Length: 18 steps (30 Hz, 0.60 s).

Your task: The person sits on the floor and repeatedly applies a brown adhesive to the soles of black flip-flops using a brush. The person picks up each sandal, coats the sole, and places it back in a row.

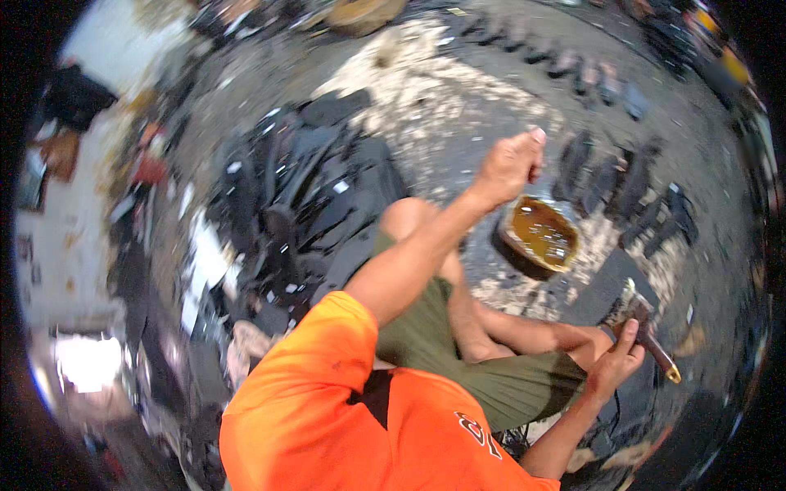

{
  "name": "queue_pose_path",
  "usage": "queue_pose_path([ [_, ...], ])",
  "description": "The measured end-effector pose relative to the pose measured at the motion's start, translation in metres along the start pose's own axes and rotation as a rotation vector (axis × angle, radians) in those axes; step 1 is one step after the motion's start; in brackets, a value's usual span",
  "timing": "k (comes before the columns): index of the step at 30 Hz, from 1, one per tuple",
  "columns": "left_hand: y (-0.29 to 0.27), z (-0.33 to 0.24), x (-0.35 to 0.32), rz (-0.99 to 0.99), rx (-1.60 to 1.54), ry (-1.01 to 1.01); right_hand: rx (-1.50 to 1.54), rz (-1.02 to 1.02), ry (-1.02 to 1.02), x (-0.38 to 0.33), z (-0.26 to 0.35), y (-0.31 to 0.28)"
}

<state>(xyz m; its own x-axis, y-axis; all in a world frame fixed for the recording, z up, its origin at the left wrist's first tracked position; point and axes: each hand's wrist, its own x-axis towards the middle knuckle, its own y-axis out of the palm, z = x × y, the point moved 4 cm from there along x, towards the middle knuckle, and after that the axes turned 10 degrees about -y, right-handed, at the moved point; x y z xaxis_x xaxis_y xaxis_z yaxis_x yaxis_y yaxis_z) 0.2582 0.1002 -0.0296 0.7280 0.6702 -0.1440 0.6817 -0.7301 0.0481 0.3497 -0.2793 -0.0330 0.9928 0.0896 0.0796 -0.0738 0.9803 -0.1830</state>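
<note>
My left hand reaches forward just beyond a round tub of glossy amber-brown liquid. Its fingers are curled closed; whatever they may hold is too small or blurred to make out. Low on the right, my right hand grips a flat brush by its dark handle, which has a yellowish end. The brush's head points away from me, over a dark grey flat piece on the ground. The tub stands apart from both hands.
Left of my crossed legs lies a big heap of black flat pieces. Several dark elongated pieces, shaped like shoe soles, lie right of the tub. Another row runs along the far side. A pale, stained patch covers the ground ahead.
</note>
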Motion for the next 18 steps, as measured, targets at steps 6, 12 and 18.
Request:
queue_pose_path([
  [6,-0.317,-0.091,-0.194,-1.096,0.975,0.283,-0.213,0.242,-0.032,0.001,0.04,0.046],
  [12,-0.442,-0.007,-0.33,-1.034,1.322,-0.051,-0.131,0.687,-0.114,0.015,0.002,0.141],
  [18,-0.234,-0.087,-0.261,-0.836,1.065,0.242,-0.82,0.81,-0.668,0.025,-0.081,0.211],
])
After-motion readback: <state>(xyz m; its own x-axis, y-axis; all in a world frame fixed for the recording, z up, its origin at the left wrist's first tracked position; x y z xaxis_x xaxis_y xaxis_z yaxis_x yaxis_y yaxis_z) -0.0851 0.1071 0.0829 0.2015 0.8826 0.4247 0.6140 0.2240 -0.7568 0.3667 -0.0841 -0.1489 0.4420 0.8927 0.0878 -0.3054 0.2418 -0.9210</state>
